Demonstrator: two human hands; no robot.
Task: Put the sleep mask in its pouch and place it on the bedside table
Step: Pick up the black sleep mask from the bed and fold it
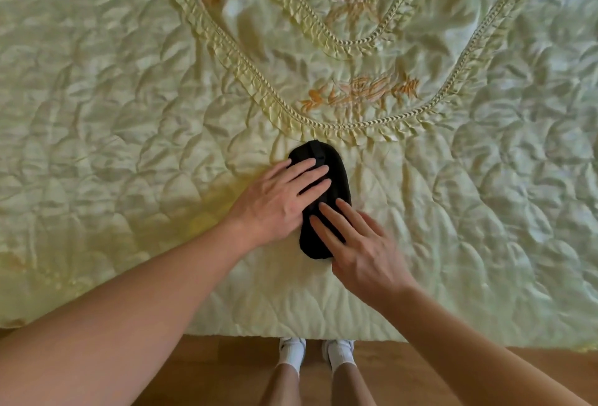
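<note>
A black oval fabric item lies on the bed near its front edge, long axis pointing away from me. I cannot tell whether it is the sleep mask, the pouch, or both. My left hand lies flat on its left side, fingers spread across the upper half. My right hand rests flat on its lower right part, fingers pointing up and left. Neither hand grips it; both press on top. The lower middle of the item is hidden under my fingers.
A pale green quilted satin bedspread with ruffled trim and orange embroidery covers the bed. The bed's front edge runs just above a wooden floor, where my feet in white socks stand. No bedside table is in view.
</note>
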